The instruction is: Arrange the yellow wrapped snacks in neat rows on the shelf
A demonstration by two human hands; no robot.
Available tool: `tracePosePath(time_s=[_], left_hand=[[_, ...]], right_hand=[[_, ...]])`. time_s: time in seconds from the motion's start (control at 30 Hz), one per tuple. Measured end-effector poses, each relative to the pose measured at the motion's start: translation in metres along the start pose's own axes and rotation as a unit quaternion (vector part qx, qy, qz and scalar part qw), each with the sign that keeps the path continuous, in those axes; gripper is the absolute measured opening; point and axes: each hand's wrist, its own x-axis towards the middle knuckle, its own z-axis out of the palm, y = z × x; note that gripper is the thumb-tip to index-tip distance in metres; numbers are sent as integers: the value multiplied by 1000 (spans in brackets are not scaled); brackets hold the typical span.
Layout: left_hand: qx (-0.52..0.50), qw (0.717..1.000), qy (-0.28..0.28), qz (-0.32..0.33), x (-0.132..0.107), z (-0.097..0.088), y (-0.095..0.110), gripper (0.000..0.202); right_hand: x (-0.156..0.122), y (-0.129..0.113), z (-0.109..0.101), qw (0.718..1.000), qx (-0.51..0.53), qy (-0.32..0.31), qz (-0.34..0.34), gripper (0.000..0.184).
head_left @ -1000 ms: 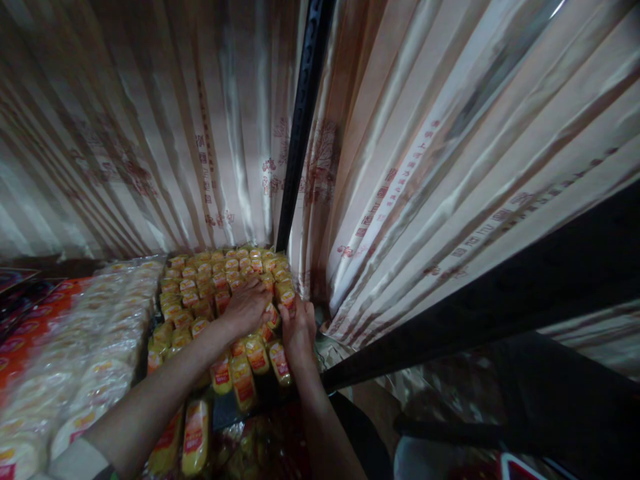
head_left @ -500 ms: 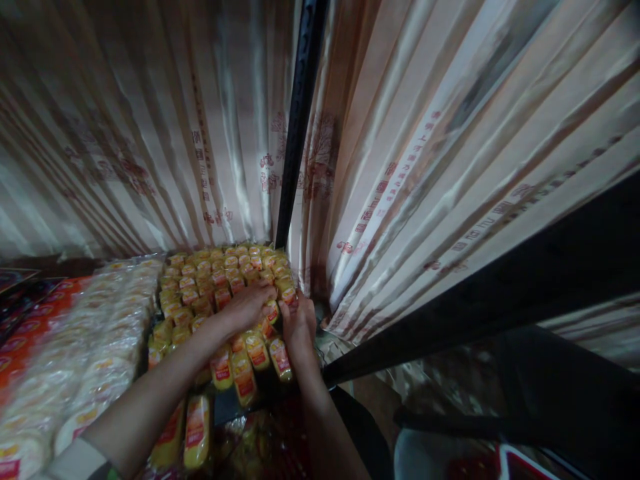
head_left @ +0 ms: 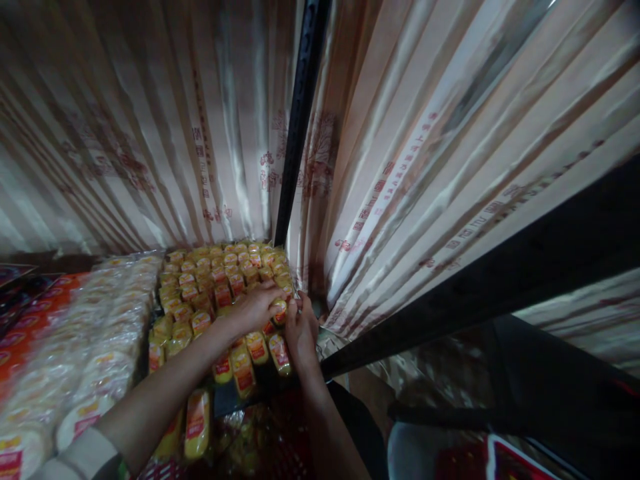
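Observation:
Rows of yellow packaged cakes (head_left: 243, 370), wrapped in clear film with red and orange labels, stand on a dark shelf. My left hand (head_left: 257, 308) reaches over the rows from the left. Its fingers are bent around a small wrapped cake (head_left: 279, 311) near the right end. Close beside it, my right hand (head_left: 301, 328) is at the right edge of the rows, thumb and fingertips drawn together. Whatever lies between those fingertips is too small and dim to make out.
White round packaged cakes (head_left: 100, 360) lie in rows at left, beside orange packs (head_left: 35, 327). A black upright post (head_left: 295, 127) and printed curtains (head_left: 410, 160) stand behind. A dark bar (head_left: 450, 293) crosses the right side. Below is a red basket (head_left: 295, 460) holding yellow packs.
My left hand has shifted slightly right along with the small wrapped cake. My right hand's fingertips have drawn together and moved slightly right, away from the packs.

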Motion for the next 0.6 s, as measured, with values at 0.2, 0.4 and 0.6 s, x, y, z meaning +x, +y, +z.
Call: tracePosePath(time_s=[0.2,0.4,0.6], left_hand=[[23,999,25,-12,2,6,13,15],[20,999,32,-32,6,18,19,21],[15,999,38,-30,5,20,19,43]], right_hand=[[-5,-2,-4,997,-74,9,-23,42],[-8,6,-1,992,-98,10,-78,39],[-10,12,2,991,-77,44,-105,38]])
